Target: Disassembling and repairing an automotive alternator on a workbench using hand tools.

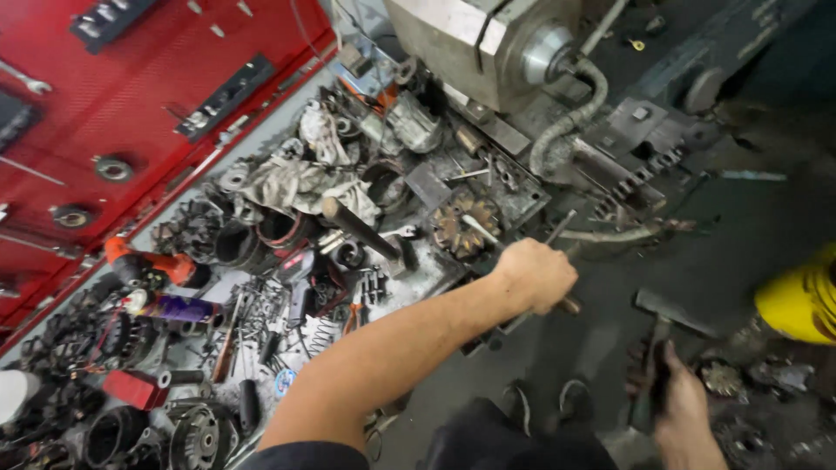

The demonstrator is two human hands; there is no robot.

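- At the edge of the cluttered workbench (pixel 409 278), the left hand (pixel 535 274) was closed tight around a metal rod (pixel 557 228), just beside a rusty finned rotor (pixel 466 224).
- Lower right, the right hand (pixel 679 400) gripped a hammer (pixel 666 318) by its handle, head raised.
- Judging by this, a steady rod and square, controlled blows would have served best.

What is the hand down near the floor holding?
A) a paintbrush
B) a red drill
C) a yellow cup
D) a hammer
D: the right hand is wrapped around the handle of a hammer, whose dark metal head sticks out above the fingers, while the left hand grips a rod-like tool at the edge of the cluttered workbench.
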